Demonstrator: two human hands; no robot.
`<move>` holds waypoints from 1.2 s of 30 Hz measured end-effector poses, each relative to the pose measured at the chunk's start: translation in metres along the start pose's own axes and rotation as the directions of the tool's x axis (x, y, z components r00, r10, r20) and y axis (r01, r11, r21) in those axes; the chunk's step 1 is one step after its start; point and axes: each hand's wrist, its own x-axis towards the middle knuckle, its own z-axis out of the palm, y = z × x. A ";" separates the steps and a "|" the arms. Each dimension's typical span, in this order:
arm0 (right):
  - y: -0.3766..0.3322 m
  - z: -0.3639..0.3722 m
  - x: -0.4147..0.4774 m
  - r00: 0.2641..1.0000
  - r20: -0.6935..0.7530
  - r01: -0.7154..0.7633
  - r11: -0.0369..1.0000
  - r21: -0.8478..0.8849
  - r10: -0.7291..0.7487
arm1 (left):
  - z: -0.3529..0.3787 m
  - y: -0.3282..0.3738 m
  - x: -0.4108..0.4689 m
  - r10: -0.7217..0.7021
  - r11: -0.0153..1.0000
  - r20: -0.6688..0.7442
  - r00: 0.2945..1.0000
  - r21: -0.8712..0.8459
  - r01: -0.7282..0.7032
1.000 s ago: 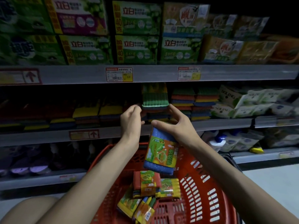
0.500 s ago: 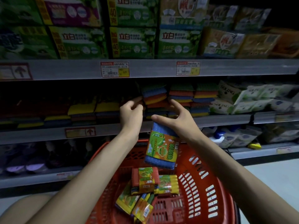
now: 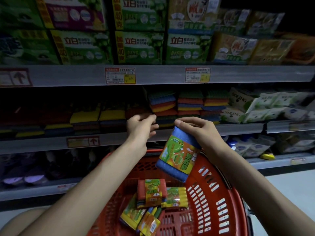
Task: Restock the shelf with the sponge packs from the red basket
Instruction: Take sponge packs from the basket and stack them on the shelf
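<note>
the long grey metal shelf [image 3: 238,129] already has tall piles of bright sponges [image 3: 163,106] by its front edge. the red plastic basket [image 3: 213,193] below holds about five small sponge packs [image 3: 151,195], so lots are left. the right hand [image 3: 199,132] pinches a blue sponge pack with a green and orange label [image 3: 179,154] over the basket. the left hand [image 3: 141,128] is empty, fingers loosely curled. it has dropped back from the piles, and the blue pack tilts more.

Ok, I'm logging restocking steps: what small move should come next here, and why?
Probably raise the blue sponge pack with the green-and-orange label forward onto the stacked coloured sponges on the grey middle shelf. The right hand pinches its top edge above the red plastic basket; the left hand is empty near the shelf edge.
</note>
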 end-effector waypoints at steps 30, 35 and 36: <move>0.015 -0.003 0.027 0.964 -0.249 -0.127 0.984 -0.125 0.093 | 0.035 0.003 0.005 -0.227 0.929 -0.051 0.973 -0.313 0.200; 0.013 -0.004 0.031 0.961 -0.258 -0.123 0.990 -0.071 0.101 | 0.032 0.006 0.014 -0.095 0.980 -0.152 0.984 -0.185 0.066; 0.012 -0.004 0.034 0.958 -0.266 -0.123 0.992 -0.041 0.108 | 0.031 0.006 0.016 -0.069 0.989 -0.166 0.984 -0.144 0.045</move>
